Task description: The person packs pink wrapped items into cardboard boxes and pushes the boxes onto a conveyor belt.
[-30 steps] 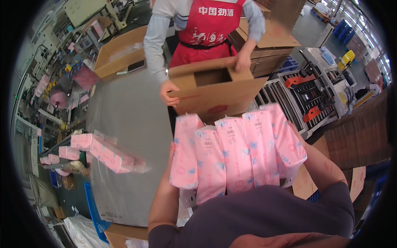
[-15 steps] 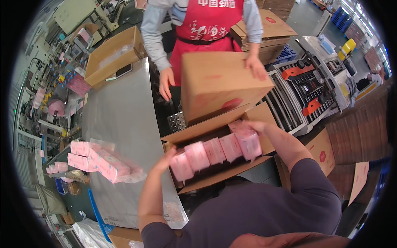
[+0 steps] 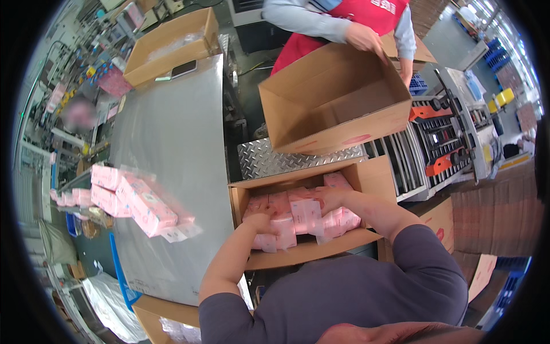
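Note:
Pink soft packs (image 3: 305,215), which look like wrapped tissue packs, fill an open cardboard carton (image 3: 298,257) in front of me. My left hand (image 3: 261,220) rests on the packs at the left, its fingers apart. Towards the right side, my right hand (image 3: 331,198) lies over other packs with its fingers spread and partly hidden among them. Clear wrapper ends stick up at the near side of the row. More pink packs (image 3: 146,203) are stacked on the metal table to my left.
Across from me, a co-worker in a red apron (image 3: 358,8) holds an empty tilted carton (image 3: 335,129) above a tread plate (image 3: 258,160). A roller conveyor (image 3: 404,163) stands at the right. A phone (image 3: 184,69) and an open box (image 3: 172,54) are at the metal table's (image 3: 172,126) far end.
The row of packs held between my hands has gone down into the carton, and my hands have moved inward onto the packs. The co-worker's carton has tipped, showing its open inside.

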{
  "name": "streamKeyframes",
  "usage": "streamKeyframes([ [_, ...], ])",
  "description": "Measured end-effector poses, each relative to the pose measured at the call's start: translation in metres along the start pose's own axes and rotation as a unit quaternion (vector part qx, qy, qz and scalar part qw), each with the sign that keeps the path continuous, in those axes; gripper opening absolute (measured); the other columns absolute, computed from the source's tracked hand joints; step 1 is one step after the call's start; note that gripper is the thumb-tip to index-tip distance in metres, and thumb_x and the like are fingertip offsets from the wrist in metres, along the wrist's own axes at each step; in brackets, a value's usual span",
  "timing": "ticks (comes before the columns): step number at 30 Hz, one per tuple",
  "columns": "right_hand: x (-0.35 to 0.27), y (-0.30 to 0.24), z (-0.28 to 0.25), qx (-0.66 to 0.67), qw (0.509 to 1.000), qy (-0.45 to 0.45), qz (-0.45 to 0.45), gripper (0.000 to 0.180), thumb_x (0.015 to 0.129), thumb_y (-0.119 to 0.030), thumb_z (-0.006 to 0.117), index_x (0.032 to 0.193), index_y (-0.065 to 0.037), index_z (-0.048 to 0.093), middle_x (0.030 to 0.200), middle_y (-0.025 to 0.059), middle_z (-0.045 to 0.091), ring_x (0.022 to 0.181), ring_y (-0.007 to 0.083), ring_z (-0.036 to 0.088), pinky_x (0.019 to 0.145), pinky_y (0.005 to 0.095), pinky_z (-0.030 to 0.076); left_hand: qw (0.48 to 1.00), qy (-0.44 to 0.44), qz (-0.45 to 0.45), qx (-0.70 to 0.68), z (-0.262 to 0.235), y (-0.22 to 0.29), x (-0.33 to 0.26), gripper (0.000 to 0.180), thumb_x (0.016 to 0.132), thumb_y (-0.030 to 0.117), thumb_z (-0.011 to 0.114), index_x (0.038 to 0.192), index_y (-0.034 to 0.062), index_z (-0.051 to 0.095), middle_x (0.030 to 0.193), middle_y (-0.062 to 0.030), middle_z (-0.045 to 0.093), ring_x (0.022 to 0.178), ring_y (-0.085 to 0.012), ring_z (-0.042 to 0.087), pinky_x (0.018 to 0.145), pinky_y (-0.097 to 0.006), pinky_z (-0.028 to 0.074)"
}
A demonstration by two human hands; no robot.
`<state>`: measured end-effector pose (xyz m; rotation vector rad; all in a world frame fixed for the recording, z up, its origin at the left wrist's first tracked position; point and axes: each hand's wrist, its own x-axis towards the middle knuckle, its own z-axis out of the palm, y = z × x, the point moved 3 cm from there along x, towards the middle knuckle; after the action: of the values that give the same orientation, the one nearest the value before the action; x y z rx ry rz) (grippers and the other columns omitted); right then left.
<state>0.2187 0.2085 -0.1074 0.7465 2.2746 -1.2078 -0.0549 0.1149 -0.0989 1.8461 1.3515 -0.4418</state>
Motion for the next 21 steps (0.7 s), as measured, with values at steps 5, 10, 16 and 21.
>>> streamKeyframes([
  [5,0.005,0.01,0.056,-0.021,0.992,-0.004,-0.122,0.096,0.075,-0.047,0.074,0.154,-0.024,0.024,0.157,0.0148,0.028,0.141,0.0412,0.028,0.114,0.0517,0.027,0.987,-0.024,0.095,-0.131,0.092,-0.03,0.01,0.088,0.081,0.048,0.064,0.155,0.0284,0.021,0.163,-0.0096,0.012,0.147,-0.0425,0.016,0.113,-0.064,0.015],
  [10,-0.034,-0.01,0.07,-0.099,0.986,-0.043,-0.13,0.084,0.086,-0.05,0.063,0.154,-0.019,0.024,0.159,0.0141,0.022,0.144,0.046,0.017,0.115,0.0602,0.018,0.989,-0.071,0.105,-0.081,0.078,0.004,-0.045,0.082,0.088,0.058,0.051,0.156,0.0312,0.015,0.164,-0.0076,0.003,0.147,-0.0469,0.008,0.112,-0.066,0.014],
  [16,-0.012,-0.024,0.003,-0.28,0.939,-0.113,-0.162,0.086,0.086,-0.065,0.052,0.155,-0.023,0.022,0.163,0.0091,0.008,0.145,0.0499,0.004,0.115,0.0634,0.017,0.943,-0.189,0.228,0.154,0.099,-0.008,-0.028,0.057,0.1,0.052,0.033,0.154,0.0356,0.021,0.163,-0.009,0.01,0.149,-0.0421,0.003,0.113,-0.065,0.016],
  [21,0.015,-0.03,0.067,-0.332,0.938,-0.063,-0.078,0.083,0.085,-0.072,0.047,0.154,-0.03,0.026,0.164,0.006,0.007,0.147,0.0463,-0.004,0.108,0.0753,0.008,0.931,0.01,0.346,-0.119,0.101,-0.055,-0.009,0.049,0.1,0.038,0.046,0.143,0.016,0.044,0.149,-0.0152,0.04,0.141,-0.0357,0.033,0.112,-0.052,0.028],
])
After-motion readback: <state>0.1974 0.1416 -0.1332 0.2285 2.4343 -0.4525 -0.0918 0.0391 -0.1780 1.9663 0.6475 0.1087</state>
